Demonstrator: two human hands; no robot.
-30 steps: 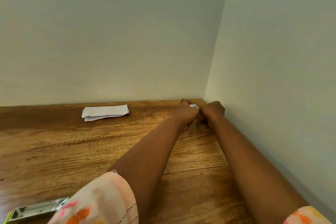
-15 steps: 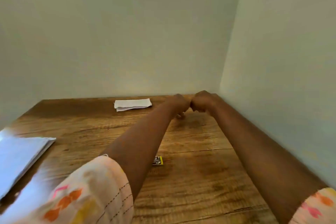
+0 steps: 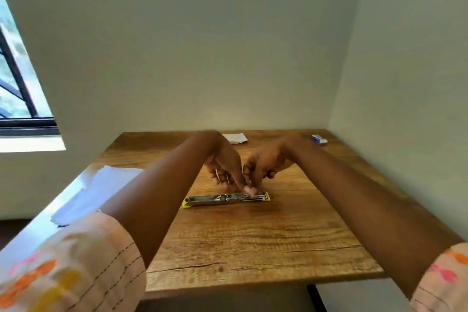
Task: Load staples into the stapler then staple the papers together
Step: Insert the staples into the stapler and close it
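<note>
The stapler [image 3: 215, 200] lies opened flat on the wooden table [image 3: 253, 243], a long metal bar with yellow ends. My left hand [image 3: 222, 164] reaches down to its right end, thumb and forefinger tips pinched together on the magazine; a thin strip of staples [image 3: 216, 175] seems to show among its fingers. My right hand [image 3: 266, 163] hovers just right of the left, fingers curled and touching it; what it holds is hidden. The stack of white papers [image 3: 101, 190] lies at the table's left edge.
A small blue-and-white staple box [image 3: 319, 139] sits in the back right corner. A folded white slip [image 3: 235, 137] lies at the back by the wall. Walls close off the table's rear and right sides; a window [image 3: 15, 94] is on the left.
Both hands have drawn back from the back right corner to the middle of the table, over the stapler. The view has pulled back and now shows the staple box and the window.
</note>
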